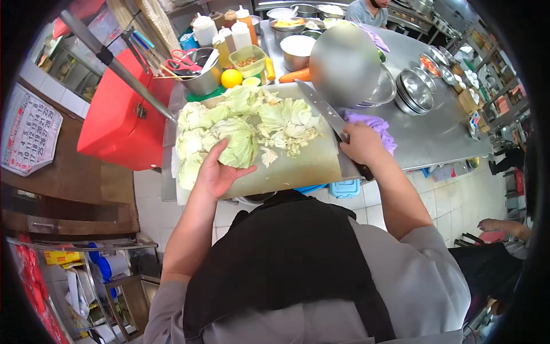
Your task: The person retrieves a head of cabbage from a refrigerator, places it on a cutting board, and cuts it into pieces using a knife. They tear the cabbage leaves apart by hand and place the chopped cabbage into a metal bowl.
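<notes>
My left hand [220,172] is at the front left of the white cutting board [309,166], its fingers spread against the lower side of a pale green cabbage piece [238,143]. More cabbage [192,135] lies along the board's left side. Chopped leaves and small bits [289,126] cover the middle and right of the board. In my right hand [364,143] is the handle of a large knife [325,109]. Its blade points away and to the left over the board's right edge. A purple cloth [375,127] lies just beyond that hand.
Behind the board stand a steel container of utensils [205,80], a lemon [231,78], a carrot [295,75] and squeeze bottles [204,30]. Steel bowls [413,92] are at the right. A red cooler [123,114] stands left. Other people are at the back and right.
</notes>
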Demonstrator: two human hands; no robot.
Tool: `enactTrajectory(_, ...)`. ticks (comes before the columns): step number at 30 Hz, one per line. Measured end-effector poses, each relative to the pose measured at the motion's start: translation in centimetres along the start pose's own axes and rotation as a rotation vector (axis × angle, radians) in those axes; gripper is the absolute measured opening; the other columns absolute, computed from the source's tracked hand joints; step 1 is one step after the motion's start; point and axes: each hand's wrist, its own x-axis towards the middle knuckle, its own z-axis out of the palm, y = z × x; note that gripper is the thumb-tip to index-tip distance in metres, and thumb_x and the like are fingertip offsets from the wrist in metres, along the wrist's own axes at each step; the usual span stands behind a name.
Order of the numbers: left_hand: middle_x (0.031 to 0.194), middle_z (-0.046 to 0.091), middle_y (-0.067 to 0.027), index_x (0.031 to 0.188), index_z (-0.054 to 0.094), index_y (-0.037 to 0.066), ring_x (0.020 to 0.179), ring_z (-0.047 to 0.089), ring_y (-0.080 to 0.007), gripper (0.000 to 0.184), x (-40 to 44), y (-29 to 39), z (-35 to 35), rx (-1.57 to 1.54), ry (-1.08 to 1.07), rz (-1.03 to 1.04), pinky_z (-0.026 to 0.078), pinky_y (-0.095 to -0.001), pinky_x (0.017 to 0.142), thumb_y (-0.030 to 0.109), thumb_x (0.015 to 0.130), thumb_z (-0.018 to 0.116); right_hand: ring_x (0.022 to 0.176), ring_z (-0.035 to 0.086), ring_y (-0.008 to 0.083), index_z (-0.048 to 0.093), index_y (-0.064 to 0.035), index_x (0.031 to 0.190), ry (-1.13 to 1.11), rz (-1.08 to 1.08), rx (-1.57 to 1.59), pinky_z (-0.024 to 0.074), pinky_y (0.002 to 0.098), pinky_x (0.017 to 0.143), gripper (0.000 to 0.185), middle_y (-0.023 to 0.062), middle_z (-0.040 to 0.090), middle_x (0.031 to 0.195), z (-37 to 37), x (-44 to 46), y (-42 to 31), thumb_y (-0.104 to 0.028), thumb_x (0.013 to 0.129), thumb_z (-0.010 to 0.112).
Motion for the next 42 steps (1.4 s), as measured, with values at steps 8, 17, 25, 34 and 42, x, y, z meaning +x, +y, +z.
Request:
enactTrajectory(8, 0.14, 0.057, -0.0068, 0.144, 0.044, 0.016, 0.125, 0.056, -0.0282, 0.063, 0.6, 0.1, 0.5, -0.084, 0.108, -0.028, 0.046, -0.0538, 0.099, 0.046, 0.093, 0.063, 0.106, 0.065, 0.0399, 0.055, -0.0094, 0.126, -0.057, 0.153, 0.024, 0.0529, 0.0476, 0.09, 0.047, 0.0233, 0.063, 0.116, 2.7, -0.5, 1.9, -0.013, 0.08, 0.066)
enactTrajectory(17, 0.125, 0.065, -0.0035, 0.135, 0.053, 0.013, 0.11, 0.063, -0.0197, 0.051, 1.2, -1.0, 0.3, -0.07, 0.076, 0.01, 0.05, -0.0364, 0.091, 0.043, 0.096, 0.062, 0.103, 0.066, 0.0443, 0.05, -0.0043, 0.137, 0.157, 0.009, 0.401, 0.0527, 0.048, 0.09, 0.051, 0.0307, 0.064, 0.114, 3.5, -2.4, 2.1, -0.01, 0.086, 0.057)
enactTrajectory(25, 0.122, 0.066, -0.0071, 0.132, 0.053, 0.01, 0.109, 0.065, -0.0228, 0.044, 1.9, -3.4, 1.3, -0.146, 0.13, 0.076, 0.054, -0.0398, 0.094, 0.034, 0.097, 0.063, 0.094, 0.068, 0.039, 0.05, -0.005, 0.135, 0.031, -0.28, 0.743, 0.0539, 0.0441, 0.084, 0.044, 0.025, 0.064, 0.113, 2.9, -3.8, -9.0, -0.01, 0.092, 0.06)
enactTrajectory(34, 0.121, 0.067, -0.0078, 0.13, 0.053, 0.01, 0.108, 0.066, -0.0235, 0.041, 1.7, -4.4, 2.7, -0.183, 0.129, 0.085, 0.056, -0.0406, 0.091, 0.035, 0.098, 0.059, 0.103, 0.064, 0.0417, 0.046, -0.0081, 0.136, -0.063, -0.379, 0.488, 0.0532, 0.0465, 0.088, 0.046, 0.0226, 0.06, 0.121, 3.1, -1.9, -13.4, -0.01, 0.092, 0.06)
enactTrajectory(42, 0.121, 0.067, -0.0082, 0.13, 0.053, 0.01, 0.109, 0.065, -0.025, 0.042, 0.5, -3.8, 2.9, -0.223, 0.171, 0.065, 0.055, -0.0427, 0.09, 0.037, 0.098, 0.057, 0.108, 0.062, 0.044, 0.044, -0.0083, 0.136, -0.064, -0.414, 0.527, 0.0524, 0.047, 0.089, 0.044, 0.0242, 0.061, 0.123, 5.6, -3.7, -9.3, -0.012, 0.094, 0.059)
